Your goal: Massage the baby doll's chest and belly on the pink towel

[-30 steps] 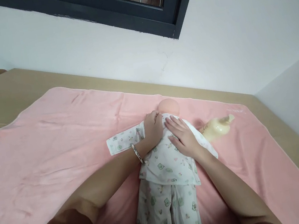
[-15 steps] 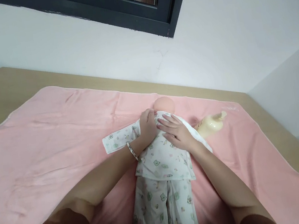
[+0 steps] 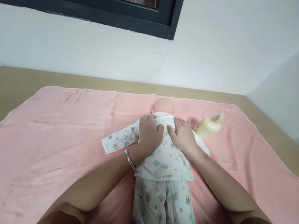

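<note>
A baby doll (image 3: 163,105) lies stretched out on a pink blanket (image 3: 87,110), its head toward the wall. It wears a white printed top (image 3: 160,163) and matching trousers (image 3: 179,209). My left hand (image 3: 149,134) rests flat on the left side of the doll's upper body, fingers extended, a silver bangle on the wrist. On the right side of the chest lies my right hand (image 3: 183,135), thumb spread away from the fingers. One sleeve stretches out to the left; the other is partly hidden behind my right hand and forearm.
Just right of the doll lies a pale yellow pump bottle (image 3: 210,125) on its side. The blanket covers a wooden table (image 3: 25,78) that stands against a white wall (image 3: 94,52). Above is a dark window frame (image 3: 165,30).
My hands have moved apart. The right hand has shifted from the middle of the chest to the doll's right-hand side, and the left hand has turned flatter on the top.
</note>
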The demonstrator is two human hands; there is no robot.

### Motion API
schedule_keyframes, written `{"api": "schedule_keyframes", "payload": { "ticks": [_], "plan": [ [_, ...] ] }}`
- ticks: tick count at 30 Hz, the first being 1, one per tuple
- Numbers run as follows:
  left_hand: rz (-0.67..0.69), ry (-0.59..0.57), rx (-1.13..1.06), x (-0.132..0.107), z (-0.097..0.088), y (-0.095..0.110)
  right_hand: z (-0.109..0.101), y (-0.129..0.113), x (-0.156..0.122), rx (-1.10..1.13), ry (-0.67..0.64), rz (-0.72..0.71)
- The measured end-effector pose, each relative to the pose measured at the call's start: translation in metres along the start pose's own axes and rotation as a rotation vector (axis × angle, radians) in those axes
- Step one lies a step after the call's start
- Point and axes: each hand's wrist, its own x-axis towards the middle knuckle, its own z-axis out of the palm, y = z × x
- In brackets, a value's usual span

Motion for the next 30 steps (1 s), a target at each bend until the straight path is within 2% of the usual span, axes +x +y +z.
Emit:
{"api": "schedule_keyframes", "payload": {
  "ticks": [3, 6, 10, 15, 23, 27, 30],
  "plan": [
    [-0.009, -0.005, 0.092, 0.001, 0.001, 0.001, 0.000, -0.001, 0.006, -0.050, -0.038, 0.042],
    [0.023, -0.068, 0.119, 0.004, 0.001, 0.000, 0.001, -0.004, 0.009, -0.078, -0.065, 0.066],
    [0.082, -0.125, 0.149, 0.007, 0.000, 0.000, 0.006, 0.000, 0.008, -0.009, -0.034, 0.067],
    [0.115, -0.074, 0.182, 0.006, 0.006, -0.004, 0.011, 0.009, 0.004, 0.091, -0.005, 0.015],
    [0.229, 0.032, 0.070, 0.006, 0.008, -0.009, 0.007, 0.006, 0.003, 0.143, -0.011, -0.051],
    [0.261, 0.080, 0.093, 0.002, 0.003, -0.005, -0.001, -0.006, -0.004, 0.008, 0.023, -0.071],
    [0.263, 0.064, 0.092, 0.000, 0.001, -0.004, -0.006, -0.015, -0.007, -0.125, 0.007, -0.032]
  ]
}}
